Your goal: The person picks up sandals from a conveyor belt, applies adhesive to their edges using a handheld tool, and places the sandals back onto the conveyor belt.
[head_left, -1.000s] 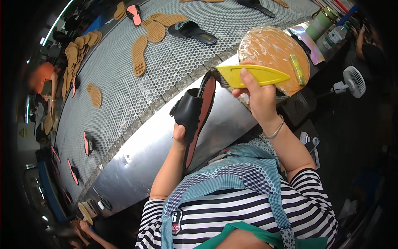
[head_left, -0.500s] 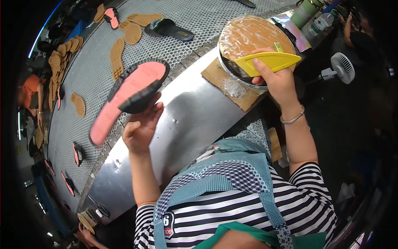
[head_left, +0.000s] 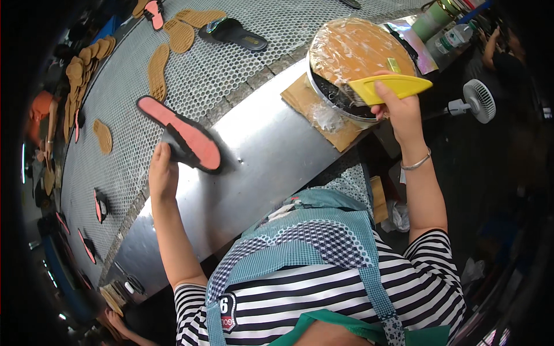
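Observation:
My left hand [head_left: 164, 174] is closed on a slide sandal [head_left: 199, 144] by its black strap. The sandal's pink footbed faces up, over the border between the mesh belt and the metal edge. In my right hand [head_left: 402, 113] is a brush with a flat yellow handle [head_left: 398, 87], its bristles pointing left. The brush is at the right side of a round tub [head_left: 316, 86] of dark content. A brown disc wrapped in clear plastic [head_left: 352, 49] covers most of the tub's top. Where the bristle tips end is hard to make out.
Tan soles [head_left: 157, 72] and a black sandal [head_left: 235, 36] lie on the mesh belt [head_left: 127, 173]. Beneath the tub is cardboard [head_left: 332, 128] on the metal edge [head_left: 259, 155]. A white fan [head_left: 479, 101], a plastic bottle [head_left: 453, 37] and a green container [head_left: 433, 23] stand right.
The sandal has swung round, so its other end now points up-left. My left hand has moved left and closed on the strap. The brush has shifted slightly right and down.

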`<state>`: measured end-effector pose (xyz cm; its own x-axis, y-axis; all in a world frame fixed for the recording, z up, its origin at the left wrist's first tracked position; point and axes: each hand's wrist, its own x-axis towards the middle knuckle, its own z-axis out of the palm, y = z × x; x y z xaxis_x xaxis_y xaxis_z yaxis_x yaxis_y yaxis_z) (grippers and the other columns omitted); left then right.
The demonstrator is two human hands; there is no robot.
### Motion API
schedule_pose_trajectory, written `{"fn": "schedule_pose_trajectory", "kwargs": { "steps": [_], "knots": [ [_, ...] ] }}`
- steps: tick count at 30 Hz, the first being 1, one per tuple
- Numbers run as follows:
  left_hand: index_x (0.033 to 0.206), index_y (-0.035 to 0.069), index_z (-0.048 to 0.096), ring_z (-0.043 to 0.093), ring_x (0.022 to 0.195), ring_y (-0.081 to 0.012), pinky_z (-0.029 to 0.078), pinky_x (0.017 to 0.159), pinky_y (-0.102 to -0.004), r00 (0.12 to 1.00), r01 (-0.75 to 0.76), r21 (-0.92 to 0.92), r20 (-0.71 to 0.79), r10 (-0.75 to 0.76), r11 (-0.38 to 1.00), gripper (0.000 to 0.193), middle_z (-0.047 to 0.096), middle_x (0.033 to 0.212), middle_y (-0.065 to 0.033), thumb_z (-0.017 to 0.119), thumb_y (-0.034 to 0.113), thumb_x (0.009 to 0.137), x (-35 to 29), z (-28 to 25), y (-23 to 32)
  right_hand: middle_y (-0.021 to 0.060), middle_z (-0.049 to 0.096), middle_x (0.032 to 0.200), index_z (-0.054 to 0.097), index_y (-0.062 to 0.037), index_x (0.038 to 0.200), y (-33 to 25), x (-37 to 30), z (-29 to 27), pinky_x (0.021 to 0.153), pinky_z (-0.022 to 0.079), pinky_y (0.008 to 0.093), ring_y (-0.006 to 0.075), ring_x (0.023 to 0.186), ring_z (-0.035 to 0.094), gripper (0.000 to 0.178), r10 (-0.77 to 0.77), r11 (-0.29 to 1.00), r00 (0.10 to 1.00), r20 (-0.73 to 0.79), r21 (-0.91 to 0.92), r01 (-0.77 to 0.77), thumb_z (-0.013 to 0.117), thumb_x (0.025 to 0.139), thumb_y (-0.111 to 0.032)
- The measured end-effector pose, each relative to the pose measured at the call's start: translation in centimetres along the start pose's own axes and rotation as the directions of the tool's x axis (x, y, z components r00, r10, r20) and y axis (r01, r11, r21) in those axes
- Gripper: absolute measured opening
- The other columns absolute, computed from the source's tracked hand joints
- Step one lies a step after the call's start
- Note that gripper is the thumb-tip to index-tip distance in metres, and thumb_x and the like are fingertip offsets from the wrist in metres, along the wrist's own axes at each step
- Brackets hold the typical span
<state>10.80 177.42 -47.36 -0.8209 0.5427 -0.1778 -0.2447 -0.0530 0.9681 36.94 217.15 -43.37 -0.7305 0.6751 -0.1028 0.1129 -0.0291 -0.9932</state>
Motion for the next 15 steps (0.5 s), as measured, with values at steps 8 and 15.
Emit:
{"fn": "schedule_pose_trajectory", "kwargs": {
  "steps": [8, 15],
  "knots": [
    [0.1, -0.001, 0.061, 0.062, 0.075, -0.0153, 0.05, 0.069, -0.0283, 0.926, -0.157, -0.197, -0.37, 0.075, 0.968, 0.031, 0.064, 0.089, -0.0075, 0.048, 0.028, 0.095, 0.8, 6.4, -1.1, 0.0064, 0.059, 0.081, 0.052, 0.0, 0.112, 3.7, -4.3, 2.3, 0.044, 0.044, 0.0203, 0.0096, 0.055, 0.056, 0.025, 0.026, 0.985, 0.991, -0.128, 0.174, -0.003, 0.055, 0.092, -0.016],
    [0.092, 0.0, 0.064, 0.062, 0.062, -0.0129, 0.051, 0.057, -0.0248, 0.977, 0.134, -0.331, -0.114, -0.18, 0.934, 0.04, 0.066, 0.078, -0.0074, 0.049, 0.036, 0.096, -1.2, 15.3, -0.5, 0.0072, 0.06, 0.082, 0.051, -0.0028, 0.112, 0.5, -6.4, 8.7, 0.044, 0.045, 0.0214, 0.0112, 0.057, 0.059, 0.025, 0.016, 0.907, 0.959, 0.284, 0.399, -0.133, 0.055, 0.092, -0.016]
  ]
}}
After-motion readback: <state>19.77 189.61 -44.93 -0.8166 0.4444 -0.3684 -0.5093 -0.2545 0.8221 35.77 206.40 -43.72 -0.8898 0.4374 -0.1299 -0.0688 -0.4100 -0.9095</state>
